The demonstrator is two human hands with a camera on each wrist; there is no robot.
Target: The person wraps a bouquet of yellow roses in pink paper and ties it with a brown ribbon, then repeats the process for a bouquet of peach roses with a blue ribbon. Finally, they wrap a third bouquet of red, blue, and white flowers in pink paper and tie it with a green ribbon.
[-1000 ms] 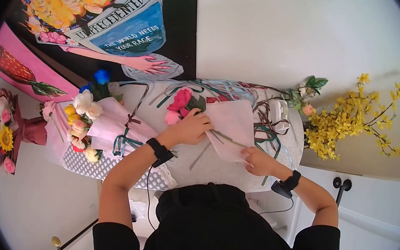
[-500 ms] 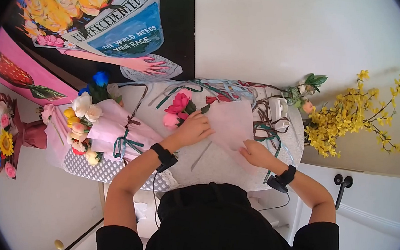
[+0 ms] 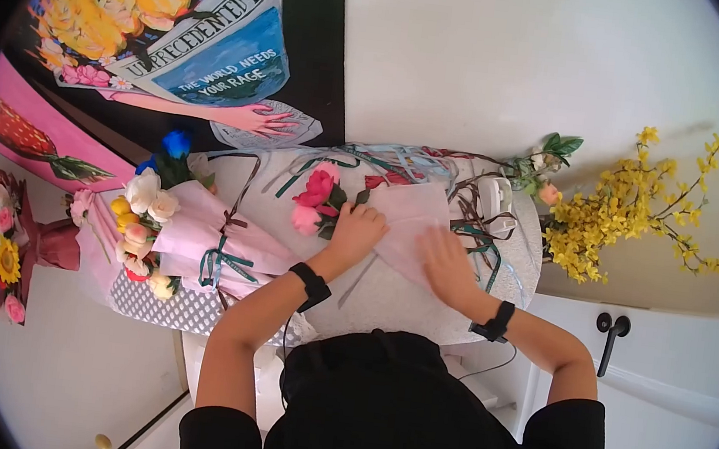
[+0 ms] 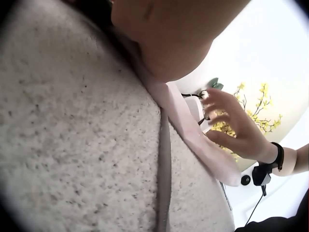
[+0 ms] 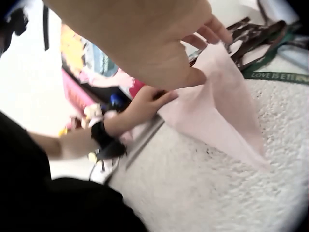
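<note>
Pink and red artificial flowers (image 3: 317, 194) with green leaves lie on the table, their stems covered by pale pink wrapping paper (image 3: 414, 208). At the flower end, my left hand (image 3: 358, 235) holds the paper's edge between thumb and fingers; the right wrist view shows this left hand (image 5: 147, 105) beside the paper. My right hand (image 3: 450, 265), blurred, has its fingers spread over the folded paper. Seen from the left wrist, the right hand (image 4: 236, 126) is raised with loose fingers. In the right wrist view a folded corner of the paper (image 5: 219, 116) stands up from the table.
Tied pink bouquets (image 3: 199, 247) lie at the left on a patterned cloth (image 3: 167, 308). Tangled ribbons (image 3: 401, 159) run along the back of the table, and a white device (image 3: 495, 205) sits at the right. Yellow flowering branches (image 3: 613, 229) stand beyond the table.
The right hand let go of the paper's near edge, opened and moved slightly left over the sheet. The paper was folded over the stems, which are now covered. The left hand stayed near the flowers.
</note>
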